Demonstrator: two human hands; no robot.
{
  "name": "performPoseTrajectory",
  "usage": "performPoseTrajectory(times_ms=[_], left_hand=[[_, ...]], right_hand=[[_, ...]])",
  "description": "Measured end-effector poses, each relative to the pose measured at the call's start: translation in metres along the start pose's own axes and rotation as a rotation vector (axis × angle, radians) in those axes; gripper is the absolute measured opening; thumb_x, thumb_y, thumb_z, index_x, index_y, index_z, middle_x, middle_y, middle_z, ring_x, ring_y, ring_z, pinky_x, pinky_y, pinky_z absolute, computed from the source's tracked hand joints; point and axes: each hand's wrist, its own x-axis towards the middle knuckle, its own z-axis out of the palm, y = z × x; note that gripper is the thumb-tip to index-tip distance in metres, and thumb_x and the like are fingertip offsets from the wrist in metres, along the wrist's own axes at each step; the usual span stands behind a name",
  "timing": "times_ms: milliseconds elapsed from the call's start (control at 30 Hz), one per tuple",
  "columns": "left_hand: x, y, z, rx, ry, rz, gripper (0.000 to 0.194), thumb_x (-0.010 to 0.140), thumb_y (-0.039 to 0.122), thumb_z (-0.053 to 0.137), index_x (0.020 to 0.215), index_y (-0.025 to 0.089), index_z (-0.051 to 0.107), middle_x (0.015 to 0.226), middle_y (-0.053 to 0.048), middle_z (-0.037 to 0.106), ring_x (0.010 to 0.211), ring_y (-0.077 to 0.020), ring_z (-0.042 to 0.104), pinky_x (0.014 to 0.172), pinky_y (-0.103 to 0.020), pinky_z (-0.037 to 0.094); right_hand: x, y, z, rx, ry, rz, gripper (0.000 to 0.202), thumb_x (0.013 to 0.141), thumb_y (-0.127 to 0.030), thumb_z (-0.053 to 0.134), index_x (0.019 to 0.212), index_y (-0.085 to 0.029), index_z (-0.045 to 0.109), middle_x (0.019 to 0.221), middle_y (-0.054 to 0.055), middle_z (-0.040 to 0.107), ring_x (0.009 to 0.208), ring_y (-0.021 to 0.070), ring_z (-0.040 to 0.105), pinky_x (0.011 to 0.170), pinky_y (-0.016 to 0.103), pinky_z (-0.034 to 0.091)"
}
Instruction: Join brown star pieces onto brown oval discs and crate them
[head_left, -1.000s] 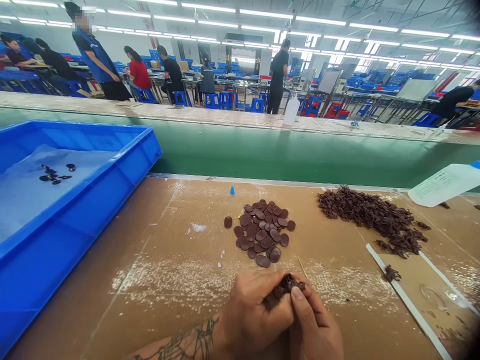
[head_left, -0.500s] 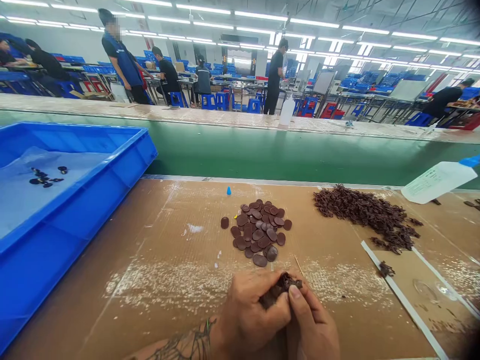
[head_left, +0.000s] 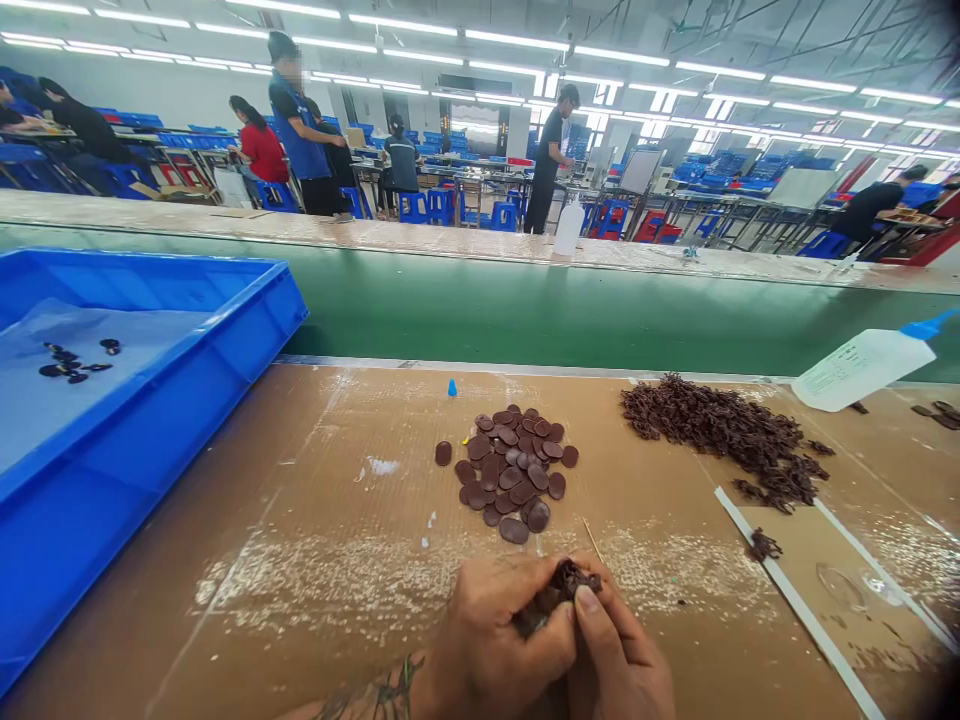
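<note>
The cardboard-covered bench (head_left: 300, 560) lies bare between the hands and the blue tray (head_left: 187, 400) at the left, whose near wall overhangs the bench's left side. Behind, a green conveyor wall (head_left: 525, 310) closes the far edge. Straight ahead of the hands sits a pile of brown discs (head_left: 514, 465), with a heap of dark brown scraps (head_left: 720, 430) to its right and a white squeeze bottle (head_left: 862, 368) lying beyond that. A white strip (head_left: 795, 590) runs diagonally at the right. The left hand (head_left: 502, 640) and right hand (head_left: 622, 660) press together at the bottom edge (both curled shut), pinching a small dark brown ragged piece (head_left: 574, 578) between their fingertips, just above the bench.
</note>
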Motion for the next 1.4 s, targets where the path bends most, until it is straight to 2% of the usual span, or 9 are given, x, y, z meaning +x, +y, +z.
performPoseTrajectory(times_ms=[167, 300, 467, 533, 633, 833, 1133, 1267, 1400], left_hand=[[0.001, -0.002, 0.001, -0.029, -0.014, 0.019, 0.018, 0.087, 0.019, 0.056, 0.084, 0.015, 0.074, 0.069, -0.003, 0.071, 0.059, -0.0130, 0.061, 0.060, -0.024, 0.045], [0.002, -0.004, 0.002, -0.052, 0.015, 0.046, 0.018, 0.086, 0.019, 0.055, 0.081, 0.015, 0.072, 0.066, -0.002, 0.068, 0.057, -0.0118, 0.058, 0.057, -0.023, 0.044], [0.001, -0.004, 0.003, -0.038, 0.048, 0.075, 0.019, 0.086, 0.019, 0.056, 0.076, 0.013, 0.071, 0.061, -0.001, 0.065, 0.053, -0.0110, 0.054, 0.054, -0.023, 0.041], [0.001, -0.003, 0.003, -0.037, 0.040, 0.062, 0.020, 0.086, 0.019, 0.056, 0.076, 0.013, 0.072, 0.062, -0.002, 0.066, 0.054, -0.0114, 0.056, 0.055, -0.023, 0.043], [0.002, -0.002, 0.003, -0.053, 0.032, 0.058, 0.018, 0.085, 0.018, 0.057, 0.083, 0.013, 0.074, 0.068, -0.003, 0.071, 0.058, -0.0123, 0.062, 0.058, -0.022, 0.047], [0.005, 0.001, 0.002, -0.088, 0.061, 0.102, 0.020, 0.080, 0.014, 0.059, 0.091, 0.018, 0.074, 0.075, -0.001, 0.076, 0.063, -0.0126, 0.068, 0.062, -0.021, 0.050], [0.008, 0.001, -0.004, -0.102, 0.063, 0.072, 0.033, 0.074, 0.009, 0.069, 0.104, 0.020, 0.074, 0.094, 0.000, 0.080, 0.081, -0.0128, 0.073, 0.082, -0.020, 0.056], [0.012, 0.008, -0.007, -0.205, 0.022, 0.094, 0.047, 0.069, 0.001, 0.068, 0.109, 0.025, 0.074, 0.098, 0.003, 0.079, 0.087, -0.0102, 0.073, 0.087, -0.015, 0.053], [0.015, 0.009, -0.010, -0.273, -0.048, 0.045, 0.053, 0.070, 0.000, 0.069, 0.115, 0.028, 0.074, 0.104, 0.004, 0.078, 0.091, -0.0090, 0.072, 0.090, -0.013, 0.051]], right_hand=[[-0.005, 0.000, 0.009, 0.023, 0.026, 0.021, 0.035, 0.065, -0.041, 0.092, 0.094, -0.023, 0.084, 0.111, 0.012, 0.074, 0.100, 0.0293, 0.069, 0.088, 0.038, 0.058], [-0.008, 0.000, 0.012, -0.002, 0.094, -0.045, 0.034, 0.071, -0.045, 0.088, 0.094, -0.022, 0.084, 0.110, 0.012, 0.074, 0.098, 0.0268, 0.069, 0.087, 0.033, 0.057], [-0.001, 0.000, 0.002, 0.003, -0.032, 0.007, 0.034, 0.067, -0.041, 0.091, 0.095, -0.023, 0.084, 0.110, 0.013, 0.074, 0.103, 0.0312, 0.068, 0.091, 0.040, 0.057], [-0.002, 0.000, 0.002, -0.004, -0.027, 0.005, 0.034, 0.068, -0.042, 0.090, 0.095, -0.023, 0.084, 0.109, 0.013, 0.075, 0.105, 0.0302, 0.067, 0.093, 0.038, 0.055], [-0.008, 0.001, 0.009, -0.014, 0.040, -0.050, 0.033, 0.072, -0.045, 0.086, 0.096, -0.024, 0.084, 0.110, 0.011, 0.074, 0.105, 0.0273, 0.066, 0.095, 0.034, 0.053], [-0.015, 0.000, 0.021, 0.008, 0.136, -0.052, 0.034, 0.066, -0.048, 0.089, 0.089, -0.024, 0.083, 0.105, 0.010, 0.074, 0.099, 0.0282, 0.067, 0.091, 0.037, 0.055], [-0.014, -0.008, 0.027, 0.096, 0.099, -0.028, 0.027, 0.068, -0.046, 0.087, 0.075, -0.020, 0.081, 0.123, 0.014, 0.069, 0.114, 0.0348, 0.061, 0.096, 0.045, 0.054], [-0.014, -0.009, 0.024, 0.059, 0.105, 0.003, 0.031, 0.070, -0.046, 0.086, 0.087, -0.021, 0.083, 0.121, 0.012, 0.070, 0.104, 0.0293, 0.066, 0.091, 0.039, 0.056], [-0.011, -0.011, 0.020, 0.102, 0.060, 0.043, 0.034, 0.071, -0.044, 0.087, 0.096, -0.023, 0.082, 0.106, 0.011, 0.076, 0.097, 0.0291, 0.070, 0.089, 0.040, 0.058]])
